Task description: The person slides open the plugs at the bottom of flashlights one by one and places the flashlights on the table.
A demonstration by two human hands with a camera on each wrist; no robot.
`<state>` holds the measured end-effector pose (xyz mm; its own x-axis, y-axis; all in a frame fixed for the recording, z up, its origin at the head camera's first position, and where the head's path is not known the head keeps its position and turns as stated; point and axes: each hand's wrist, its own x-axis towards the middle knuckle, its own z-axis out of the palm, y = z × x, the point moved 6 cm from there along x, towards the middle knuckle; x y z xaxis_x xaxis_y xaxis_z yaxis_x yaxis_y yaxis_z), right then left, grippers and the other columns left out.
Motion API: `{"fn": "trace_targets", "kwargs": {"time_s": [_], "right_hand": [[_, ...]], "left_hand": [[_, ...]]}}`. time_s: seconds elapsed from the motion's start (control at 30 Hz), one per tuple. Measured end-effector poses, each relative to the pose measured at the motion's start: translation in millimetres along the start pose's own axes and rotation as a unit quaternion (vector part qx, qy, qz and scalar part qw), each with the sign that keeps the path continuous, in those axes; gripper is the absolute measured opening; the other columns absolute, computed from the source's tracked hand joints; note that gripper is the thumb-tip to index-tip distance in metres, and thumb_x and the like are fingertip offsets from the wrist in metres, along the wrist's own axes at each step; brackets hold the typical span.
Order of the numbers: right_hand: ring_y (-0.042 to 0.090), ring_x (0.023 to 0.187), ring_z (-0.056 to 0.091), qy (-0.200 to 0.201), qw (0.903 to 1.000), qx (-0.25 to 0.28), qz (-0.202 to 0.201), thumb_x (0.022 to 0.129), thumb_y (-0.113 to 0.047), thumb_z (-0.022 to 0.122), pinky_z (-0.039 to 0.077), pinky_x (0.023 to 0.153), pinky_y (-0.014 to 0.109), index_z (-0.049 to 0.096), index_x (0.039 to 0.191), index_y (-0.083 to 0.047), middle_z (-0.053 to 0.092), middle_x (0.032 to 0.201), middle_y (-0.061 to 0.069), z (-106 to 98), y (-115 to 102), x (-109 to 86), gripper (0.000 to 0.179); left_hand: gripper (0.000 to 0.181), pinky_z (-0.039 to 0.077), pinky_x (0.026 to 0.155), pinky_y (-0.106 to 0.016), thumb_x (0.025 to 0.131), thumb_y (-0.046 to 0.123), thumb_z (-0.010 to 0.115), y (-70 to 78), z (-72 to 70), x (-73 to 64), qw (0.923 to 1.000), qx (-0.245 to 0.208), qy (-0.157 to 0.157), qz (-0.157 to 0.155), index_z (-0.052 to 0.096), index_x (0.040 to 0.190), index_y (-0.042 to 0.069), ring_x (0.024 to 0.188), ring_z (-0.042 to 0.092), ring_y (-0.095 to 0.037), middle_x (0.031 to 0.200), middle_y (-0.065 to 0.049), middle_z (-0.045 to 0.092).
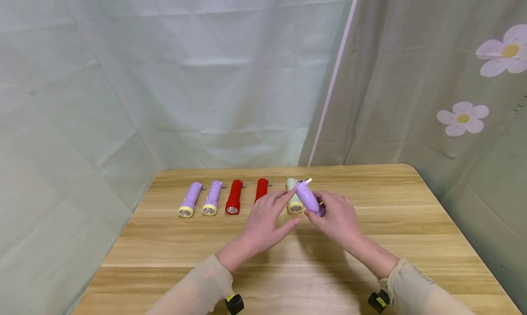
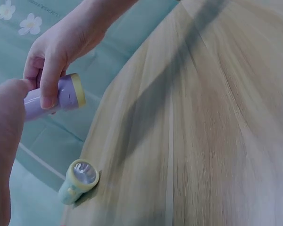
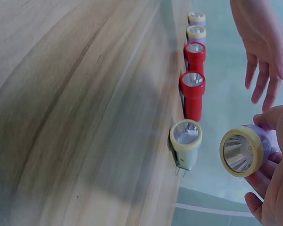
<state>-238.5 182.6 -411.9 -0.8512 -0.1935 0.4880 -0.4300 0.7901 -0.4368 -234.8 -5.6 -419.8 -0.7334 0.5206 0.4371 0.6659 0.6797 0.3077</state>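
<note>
My right hand (image 1: 338, 216) grips a purple flashlight (image 1: 307, 197) above the table, tilted with its tail up and toward the left. Metal plug prongs (image 1: 308, 181) stick out at that tail end. The pale yellow rim and clear lens (image 3: 239, 153) of its head show in the right wrist view. My left hand (image 1: 265, 219) is beside it with fingers extended and thumb spread, the fingertips right at the tail. Behind the held flashlight, a mint green flashlight (image 1: 294, 206) with a yellow rim lies on the table, partly covered in the head view.
Left of the mint one, two red flashlights (image 1: 234, 195) (image 1: 261, 187) and two purple flashlights (image 1: 192, 196) (image 1: 213, 195) lie in a row, with prongs out at their sides. The wooden table (image 1: 185, 260) ends at a hanging curtain (image 1: 230, 77) printed with flowers.
</note>
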Motion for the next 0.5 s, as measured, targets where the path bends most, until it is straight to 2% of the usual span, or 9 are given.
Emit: {"fn": "trace_targets", "kwargs": {"time_s": [0.23,0.5], "right_hand": [[0.016,0.081,0.063,-0.014,0.9997,0.002,0.021,0.083,-0.032,0.086,0.043,0.082,0.045,0.069,0.123,-0.006,0.075,0.104,0.005,-4,8,3.3,0.051],[0.013,0.079,0.065,-0.025,0.9988,0.009,0.041,0.085,-0.032,0.085,0.049,0.076,0.042,0.068,0.126,-0.006,0.073,0.108,0.005,-6,19,10.4,0.052]], "left_hand": [[0.075,0.027,0.118,-0.053,0.096,0.054,0.063,0.8,-2.0,-5.9,0.9957,0.066,-0.015,0.063,0.037,0.159,0.024,0.141,0.04,-0.026,0.155,-0.008,0.043],[0.074,0.024,0.119,-0.055,0.095,0.053,0.065,1.1,1.1,-17.6,0.988,0.108,-0.049,0.099,0.04,0.158,0.022,0.141,0.041,-0.028,0.155,-0.007,0.044]]}}
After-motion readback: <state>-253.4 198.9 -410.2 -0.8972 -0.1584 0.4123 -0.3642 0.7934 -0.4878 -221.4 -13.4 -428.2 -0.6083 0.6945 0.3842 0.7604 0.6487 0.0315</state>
